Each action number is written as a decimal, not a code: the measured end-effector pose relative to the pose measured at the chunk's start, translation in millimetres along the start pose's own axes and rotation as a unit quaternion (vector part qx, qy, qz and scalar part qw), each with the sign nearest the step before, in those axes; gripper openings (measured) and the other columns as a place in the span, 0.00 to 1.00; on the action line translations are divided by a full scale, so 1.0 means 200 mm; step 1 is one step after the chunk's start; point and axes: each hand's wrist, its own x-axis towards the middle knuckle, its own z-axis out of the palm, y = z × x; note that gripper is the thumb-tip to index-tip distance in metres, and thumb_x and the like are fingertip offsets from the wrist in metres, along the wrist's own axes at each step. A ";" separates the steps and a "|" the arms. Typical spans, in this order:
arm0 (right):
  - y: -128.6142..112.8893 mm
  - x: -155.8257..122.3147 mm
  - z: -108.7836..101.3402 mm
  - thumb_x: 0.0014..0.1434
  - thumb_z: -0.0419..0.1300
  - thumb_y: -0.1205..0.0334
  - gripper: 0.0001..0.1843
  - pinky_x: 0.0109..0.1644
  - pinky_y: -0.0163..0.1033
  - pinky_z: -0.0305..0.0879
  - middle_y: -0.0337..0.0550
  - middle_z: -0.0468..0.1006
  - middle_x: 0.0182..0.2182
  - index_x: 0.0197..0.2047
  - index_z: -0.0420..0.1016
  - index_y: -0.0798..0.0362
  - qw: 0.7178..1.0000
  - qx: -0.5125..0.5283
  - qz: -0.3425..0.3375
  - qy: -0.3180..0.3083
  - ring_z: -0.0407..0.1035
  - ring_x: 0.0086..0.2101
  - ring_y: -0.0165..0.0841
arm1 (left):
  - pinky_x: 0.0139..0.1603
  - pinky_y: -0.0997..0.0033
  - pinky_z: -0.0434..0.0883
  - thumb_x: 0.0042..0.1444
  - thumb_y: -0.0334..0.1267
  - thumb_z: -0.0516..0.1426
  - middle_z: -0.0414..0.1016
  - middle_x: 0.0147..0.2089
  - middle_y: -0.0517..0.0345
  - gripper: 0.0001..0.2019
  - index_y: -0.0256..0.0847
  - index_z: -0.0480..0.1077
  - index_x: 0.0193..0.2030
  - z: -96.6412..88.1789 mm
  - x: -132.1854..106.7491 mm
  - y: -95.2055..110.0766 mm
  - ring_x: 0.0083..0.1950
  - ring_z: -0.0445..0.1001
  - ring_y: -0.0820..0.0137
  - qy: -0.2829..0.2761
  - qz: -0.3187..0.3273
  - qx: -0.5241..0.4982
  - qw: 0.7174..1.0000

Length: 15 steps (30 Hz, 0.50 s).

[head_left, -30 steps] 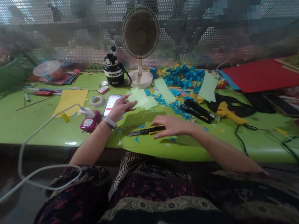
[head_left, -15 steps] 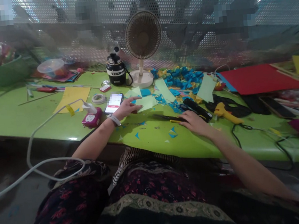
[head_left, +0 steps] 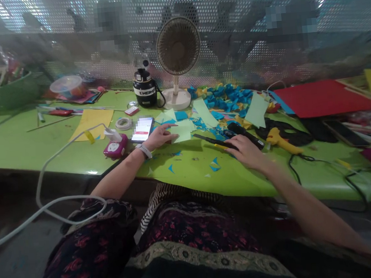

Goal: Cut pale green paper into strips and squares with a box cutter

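My left hand (head_left: pixel 161 137) lies on the green table (head_left: pixel 17 145) with its fingers stretched flat onto a pale green paper sheet (head_left: pixel 182 132), beside a phone (head_left: pixel 142 129) with a lit screen. My right hand (head_left: pixel 245 149) rests palm down further right, fingertips on the handle end of a black and yellow utility knife (head_left: pixel 212 141), which lies on the table. The fingers are loosely spread and not wrapped round the knife. Blue paper scraps (head_left: pixel 213 166) lie between the two hands.
A small fan (head_left: pixel 178 53) and a black jug (head_left: pixel 145 89) stand at the back. Blue and yellow paper pieces (head_left: pixel 227 95), green strips, a glue gun (head_left: pixel 281 138), tape roll (head_left: pixel 124 123), red sheet (head_left: pixel 324 96) and yellow sheet (head_left: pixel 91 121) litter the table. A white cable (head_left: pixel 48 168) hangs off the front edge.
My right hand slid the utility knife from the table's front middle to the right and back. My left hand lowered the pale green sheet flat onto the table.
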 end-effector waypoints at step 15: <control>-0.01 -0.02 -0.01 0.70 0.51 0.46 0.25 0.57 0.56 0.70 0.57 0.77 0.48 0.57 0.80 0.52 1.000 -0.014 0.003 -0.013 0.72 0.51 0.52 | 0.24 0.77 0.57 0.50 0.46 0.71 0.65 0.19 0.71 0.33 0.32 0.71 0.60 0.00 0.01 -0.03 0.21 0.63 0.77 -0.002 0.026 0.029 0.999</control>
